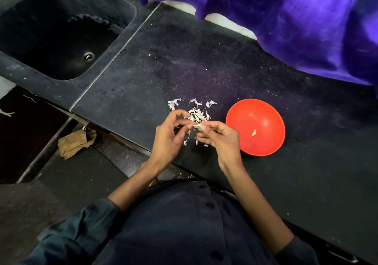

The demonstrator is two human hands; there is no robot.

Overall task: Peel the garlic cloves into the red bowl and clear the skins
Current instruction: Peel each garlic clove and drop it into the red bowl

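Note:
A red bowl (263,119) stands on the dark counter, right of my hands, with one peeled garlic clove (253,133) lying inside it. Between the fingertips of both hands I pinch a small garlic clove (197,125) just above the counter. My left hand (169,135) holds its left end and my right hand (219,136) its right end. A pile of garlic cloves and papery skins (197,114) lies right behind my fingers. More loose skins (173,103) are scattered farther back, and a few bits (185,142) lie under my hands.
A dark sink (61,39) with a drain is set into the counter at the far left. Purple cloth (296,19) hangs over the counter's back right. A crumpled brown paper bag (75,143) lies on the floor below the counter's front edge.

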